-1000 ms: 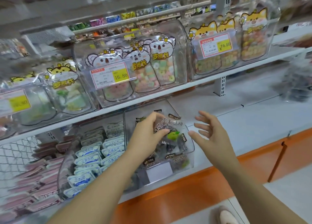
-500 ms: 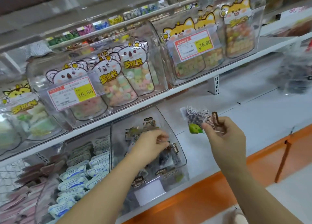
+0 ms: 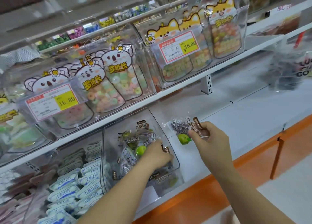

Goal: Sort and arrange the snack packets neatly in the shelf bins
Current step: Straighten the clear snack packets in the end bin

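Dropped lower since half a second ago: right hand [image 3: 210,139], pinching plum packet [image 3: 184,129] by right edge, just outside clear bin [image 3: 170,149]. Left hand [image 3: 157,153] buried in bin, fingers closed among loose packets [image 3: 133,144]. Risk: thin edge pinch slipping, packet falling onto bare shelf [image 3: 236,122]; left hand blocking bin mouth.

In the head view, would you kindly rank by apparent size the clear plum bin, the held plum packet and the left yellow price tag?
1. Clear plum bin
2. Left yellow price tag and held plum packet: alike in apparent size, and the packet sits nearer, so unranked.
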The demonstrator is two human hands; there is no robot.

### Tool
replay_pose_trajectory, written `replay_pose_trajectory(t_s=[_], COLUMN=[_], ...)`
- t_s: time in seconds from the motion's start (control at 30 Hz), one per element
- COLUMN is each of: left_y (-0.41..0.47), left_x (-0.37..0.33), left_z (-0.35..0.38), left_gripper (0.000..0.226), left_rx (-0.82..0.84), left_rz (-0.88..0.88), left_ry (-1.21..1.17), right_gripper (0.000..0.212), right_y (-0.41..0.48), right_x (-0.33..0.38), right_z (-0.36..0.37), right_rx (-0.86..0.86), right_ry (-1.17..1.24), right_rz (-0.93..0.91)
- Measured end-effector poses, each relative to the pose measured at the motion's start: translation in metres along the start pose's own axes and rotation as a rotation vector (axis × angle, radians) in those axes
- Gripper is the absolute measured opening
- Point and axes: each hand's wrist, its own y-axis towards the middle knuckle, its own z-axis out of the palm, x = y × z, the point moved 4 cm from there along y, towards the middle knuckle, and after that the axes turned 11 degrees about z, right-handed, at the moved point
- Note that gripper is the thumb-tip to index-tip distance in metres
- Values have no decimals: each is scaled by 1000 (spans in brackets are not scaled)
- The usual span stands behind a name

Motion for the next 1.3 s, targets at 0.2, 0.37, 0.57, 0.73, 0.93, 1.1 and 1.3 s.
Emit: replay_pose_trajectory(t_s=[0.2, 0.37, 0.57, 0.73, 0.93, 1.1, 1.3], left_y=[3, -1, 6, 10, 12, 9, -11], left_x=[3, 10, 18, 21, 25, 25, 31], left_z=[-13, -32, -40, -46, -59, -63, -55], left_gripper=[10, 30, 19, 21, 27, 25, 22], left_rx=[-136, -205, -132, -113, -102, -90, 79], left_rz=[21, 114, 100, 96, 103, 178, 364], left_ry=[277, 382, 257, 265, 266, 338, 466], right_gripper=[27, 27, 19, 25, 23, 22, 19], right_y=[-5, -7, -7, -7, -6, -6, -4], right_x=[5, 10, 9, 8, 6, 4, 2], right_z=[0, 3, 6, 6, 9, 7, 9], right_rx=[10, 29, 36, 42, 48, 44, 43], right_ry=[17, 6, -21, -24, -16, -29, -40], right_rz=[-11, -47, -61, -55, -36, -37, -37])
